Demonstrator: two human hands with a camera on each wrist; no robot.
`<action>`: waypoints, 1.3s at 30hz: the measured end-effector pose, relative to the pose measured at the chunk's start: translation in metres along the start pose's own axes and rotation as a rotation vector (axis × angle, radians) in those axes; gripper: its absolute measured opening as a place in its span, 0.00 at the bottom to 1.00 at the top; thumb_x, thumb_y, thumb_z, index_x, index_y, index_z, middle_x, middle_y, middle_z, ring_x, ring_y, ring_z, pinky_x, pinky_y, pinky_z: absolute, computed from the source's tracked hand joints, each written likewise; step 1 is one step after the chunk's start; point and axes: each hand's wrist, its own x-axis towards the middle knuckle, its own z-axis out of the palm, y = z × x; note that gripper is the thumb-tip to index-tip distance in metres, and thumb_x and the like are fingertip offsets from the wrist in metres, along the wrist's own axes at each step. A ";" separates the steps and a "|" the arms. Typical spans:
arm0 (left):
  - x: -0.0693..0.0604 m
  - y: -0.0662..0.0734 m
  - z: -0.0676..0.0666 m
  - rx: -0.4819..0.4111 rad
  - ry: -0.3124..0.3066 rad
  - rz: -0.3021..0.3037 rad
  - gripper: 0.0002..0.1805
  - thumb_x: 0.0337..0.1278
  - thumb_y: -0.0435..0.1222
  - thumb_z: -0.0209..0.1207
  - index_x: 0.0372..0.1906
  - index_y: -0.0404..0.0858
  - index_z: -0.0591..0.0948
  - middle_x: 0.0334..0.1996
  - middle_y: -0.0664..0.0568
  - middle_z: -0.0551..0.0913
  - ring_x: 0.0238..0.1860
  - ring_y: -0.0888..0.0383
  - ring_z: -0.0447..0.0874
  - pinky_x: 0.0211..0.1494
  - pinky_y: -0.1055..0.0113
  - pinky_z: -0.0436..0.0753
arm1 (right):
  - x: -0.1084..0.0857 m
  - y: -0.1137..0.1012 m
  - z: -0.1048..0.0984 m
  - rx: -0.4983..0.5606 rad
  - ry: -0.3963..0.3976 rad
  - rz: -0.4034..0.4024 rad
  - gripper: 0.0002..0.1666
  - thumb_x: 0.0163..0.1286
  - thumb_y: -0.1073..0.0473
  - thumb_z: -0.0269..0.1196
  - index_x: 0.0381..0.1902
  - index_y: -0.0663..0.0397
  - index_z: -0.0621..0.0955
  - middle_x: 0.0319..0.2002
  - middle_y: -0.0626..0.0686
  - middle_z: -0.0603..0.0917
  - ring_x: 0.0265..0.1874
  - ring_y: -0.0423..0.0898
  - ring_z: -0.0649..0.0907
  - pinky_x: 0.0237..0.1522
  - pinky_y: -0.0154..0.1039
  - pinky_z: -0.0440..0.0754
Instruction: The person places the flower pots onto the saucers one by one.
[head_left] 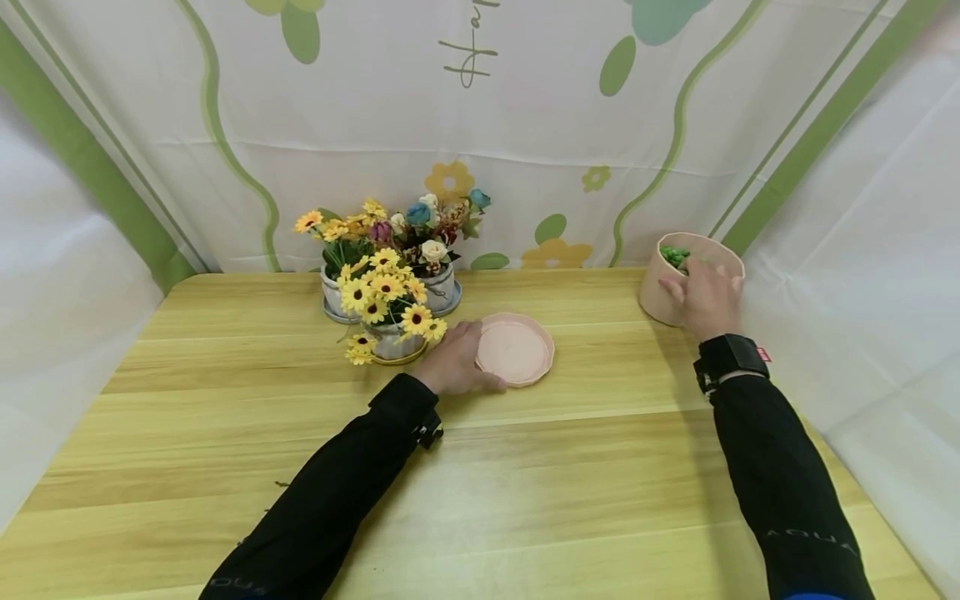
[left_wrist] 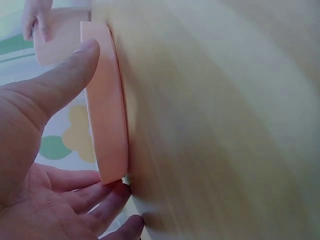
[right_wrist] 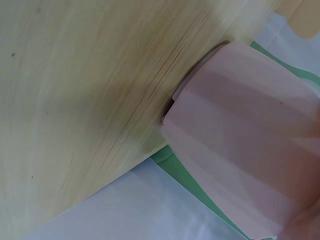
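My left hand (head_left: 455,360) spans the side of a shallow pink plant saucer (head_left: 516,350) on the table. In the left wrist view its thumb lies against the saucer's side wall (left_wrist: 107,110), and the fingertips touch the far end. My right hand (head_left: 712,298) grips the near rim of a pink flowerpot (head_left: 655,287), fingers over the edge and thumb outside. Something green and leafy (head_left: 674,255) shows inside the pot. In the right wrist view the pot's wall (right_wrist: 235,125) fills the right side; its base is by the tabletop, and most of the hand is out of frame.
Left of the saucer stand several potted artificial flowers: yellow daisies (head_left: 386,287) in front, an orange-yellow bunch (head_left: 333,229) and mixed roses (head_left: 433,250) behind. A printed white curtain (head_left: 525,108) closes off the table's (head_left: 540,492) back and sides. Small dark bits (head_left: 281,484) lie at the left.
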 end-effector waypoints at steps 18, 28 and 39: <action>-0.026 -0.004 0.007 -0.004 0.013 0.092 0.62 0.52 0.51 0.80 0.83 0.31 0.56 0.79 0.36 0.65 0.79 0.40 0.64 0.83 0.46 0.66 | -0.001 0.000 0.004 -0.008 0.033 0.009 0.24 0.79 0.50 0.64 0.39 0.67 0.71 0.37 0.73 0.78 0.41 0.75 0.73 0.57 0.77 0.62; -0.045 -0.010 0.008 0.005 0.024 0.184 0.60 0.51 0.49 0.81 0.81 0.30 0.60 0.78 0.35 0.67 0.78 0.38 0.64 0.82 0.43 0.66 | 0.000 -0.003 0.002 -0.011 0.027 0.025 0.25 0.79 0.48 0.63 0.40 0.67 0.71 0.38 0.74 0.78 0.44 0.76 0.73 0.60 0.79 0.62; -0.065 -0.015 0.011 -0.014 0.012 0.218 0.57 0.51 0.48 0.80 0.80 0.31 0.62 0.76 0.35 0.68 0.78 0.38 0.63 0.82 0.40 0.64 | 0.000 -0.002 0.003 -0.035 0.035 0.008 0.25 0.80 0.48 0.63 0.41 0.68 0.71 0.39 0.75 0.78 0.43 0.76 0.73 0.56 0.78 0.64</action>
